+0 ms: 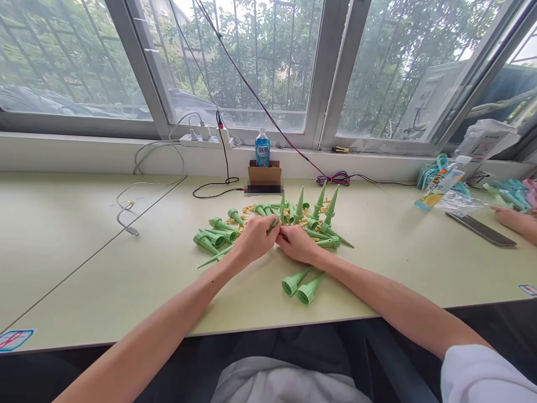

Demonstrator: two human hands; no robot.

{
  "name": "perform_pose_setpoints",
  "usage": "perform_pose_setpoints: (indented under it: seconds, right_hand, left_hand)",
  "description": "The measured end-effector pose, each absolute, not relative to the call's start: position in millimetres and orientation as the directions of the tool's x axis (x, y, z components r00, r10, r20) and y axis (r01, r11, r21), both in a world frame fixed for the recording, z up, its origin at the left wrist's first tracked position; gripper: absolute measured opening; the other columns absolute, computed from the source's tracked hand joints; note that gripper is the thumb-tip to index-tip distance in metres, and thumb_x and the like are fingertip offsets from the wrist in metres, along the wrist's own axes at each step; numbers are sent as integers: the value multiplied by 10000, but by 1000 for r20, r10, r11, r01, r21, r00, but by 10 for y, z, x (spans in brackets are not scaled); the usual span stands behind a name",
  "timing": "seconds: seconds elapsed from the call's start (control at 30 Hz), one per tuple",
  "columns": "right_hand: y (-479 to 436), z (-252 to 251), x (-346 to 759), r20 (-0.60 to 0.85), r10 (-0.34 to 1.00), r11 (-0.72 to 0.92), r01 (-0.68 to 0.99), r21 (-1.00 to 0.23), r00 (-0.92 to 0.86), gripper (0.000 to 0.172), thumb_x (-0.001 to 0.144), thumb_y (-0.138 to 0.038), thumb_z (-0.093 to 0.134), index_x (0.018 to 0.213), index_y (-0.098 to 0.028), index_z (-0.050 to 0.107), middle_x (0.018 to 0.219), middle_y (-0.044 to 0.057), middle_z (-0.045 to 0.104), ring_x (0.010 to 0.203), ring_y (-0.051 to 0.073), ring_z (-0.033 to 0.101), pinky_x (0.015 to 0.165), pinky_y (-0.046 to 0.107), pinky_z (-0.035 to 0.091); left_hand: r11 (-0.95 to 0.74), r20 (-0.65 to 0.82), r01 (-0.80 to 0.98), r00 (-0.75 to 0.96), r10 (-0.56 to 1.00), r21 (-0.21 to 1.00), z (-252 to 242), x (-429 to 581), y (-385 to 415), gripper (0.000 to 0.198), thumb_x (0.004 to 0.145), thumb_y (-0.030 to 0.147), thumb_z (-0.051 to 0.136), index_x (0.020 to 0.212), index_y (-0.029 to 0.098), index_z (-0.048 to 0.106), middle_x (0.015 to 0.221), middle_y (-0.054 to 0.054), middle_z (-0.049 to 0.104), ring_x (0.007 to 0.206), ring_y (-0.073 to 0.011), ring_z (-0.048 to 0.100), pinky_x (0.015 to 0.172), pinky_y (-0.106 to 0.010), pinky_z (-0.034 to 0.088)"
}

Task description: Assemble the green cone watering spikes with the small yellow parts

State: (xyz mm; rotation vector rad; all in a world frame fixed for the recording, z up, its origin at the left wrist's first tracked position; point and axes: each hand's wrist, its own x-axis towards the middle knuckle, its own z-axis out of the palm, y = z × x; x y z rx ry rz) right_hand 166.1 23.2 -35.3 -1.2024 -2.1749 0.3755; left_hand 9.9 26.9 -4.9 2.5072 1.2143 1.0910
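Observation:
My left hand [255,239] is closed around a green plastic watering spike [274,224], mostly hidden by the fingers. Against it, my right hand [297,243] is closed too, fingertips pressed together; what they pinch is hidden. Behind and beside both hands lies a pile of more green cone-shaped spikes [203,242] with threaded open ends, mixed with small yellow parts [247,209]. Several spikes [330,206] stand point up at the back right of the pile. Two loose spikes [308,292] lie just in front of my right wrist, open ends toward me.
A small cardboard box [264,172] and a blue bottle [262,148] stand behind the pile. Cables [335,178] run along the wall, and a white cable [126,215] lies left. At right are a drink bottle [443,183], a phone [480,228] and another person's hand [516,221].

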Motion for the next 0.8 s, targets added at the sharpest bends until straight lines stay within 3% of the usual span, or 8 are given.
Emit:
perform_pose_setpoints:
  seconds: [0.2,0.8]
  right_hand:
    - [219,-328,1663,339,843,537,690,-485,-418,286,948,-216,485,743,-143,671,709,68,705,579,129,549,587,227,355]
    - [206,-304,1666,311,849,527,721,-450,-427,291,931,-198,495,708,-137,670,681,65,693,563,131,523,573,238,345]
  left_hand:
    - [-660,522,620,428,738,425,-38,97,244,333,916,280,435,633,210,273,519,37,358,506,-127,288,533,-275,263]
    - [-653,471,630,464,750,419,-4,96,193,293,912,261,430,654,210,301,544,28,365,520,-137,308,534,-272,255]
